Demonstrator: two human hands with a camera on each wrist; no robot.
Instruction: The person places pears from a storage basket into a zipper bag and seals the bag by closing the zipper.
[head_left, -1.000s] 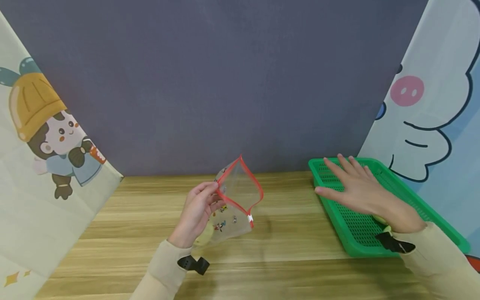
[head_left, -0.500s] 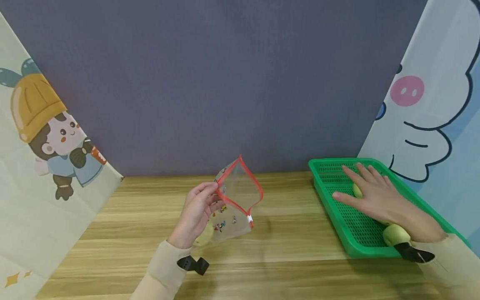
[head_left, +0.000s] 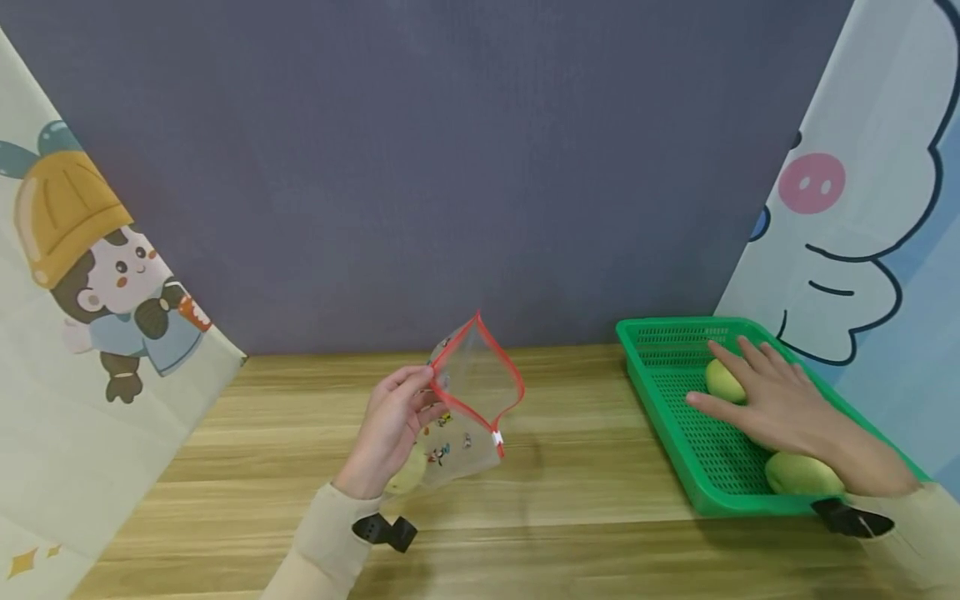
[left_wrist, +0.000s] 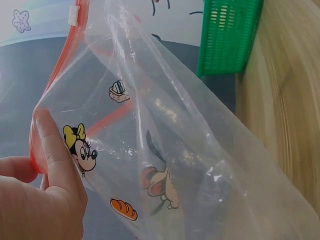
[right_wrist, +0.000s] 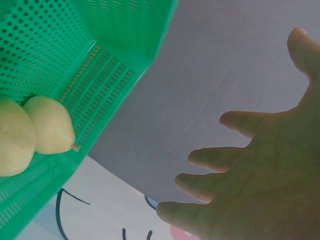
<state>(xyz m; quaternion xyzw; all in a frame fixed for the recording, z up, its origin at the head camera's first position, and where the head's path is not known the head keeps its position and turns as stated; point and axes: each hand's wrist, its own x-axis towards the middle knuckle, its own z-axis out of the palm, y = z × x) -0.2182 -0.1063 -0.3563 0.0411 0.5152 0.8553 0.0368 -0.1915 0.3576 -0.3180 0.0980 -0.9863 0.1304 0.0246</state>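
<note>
My left hand point(head_left: 393, 425) pinches the rim of a clear zip bag point(head_left: 465, 446) between thumb and fingers. The bag's red-edged mouth gapes, with a white slider at its lower corner; cartoon prints show on its side in the left wrist view. A pale green pear point(head_left: 407, 472) shows at the bag's bottom, partly behind the left hand. Over the green basket point(head_left: 663, 433) hovers my right hand point(head_left: 787, 412), fingers spread and holding nothing. Two pears lie in that basket: one pear point(head_left: 723, 382) beside the right fingers, another pear point(head_left: 802, 475) below the wrist.
The basket stands at the right of the wooden table point(head_left: 585, 483). A dark grey panel point(head_left: 480, 167) rises at the back. Printed cartoon cloths flank both sides, the left cloth point(head_left: 75, 433) and the right cloth point(head_left: 847, 308).
My right hand has moved rightward and slightly down over the basket, fingers still spread, uncovering the two pears. My left hand and the bag have stayed nearly in place.
</note>
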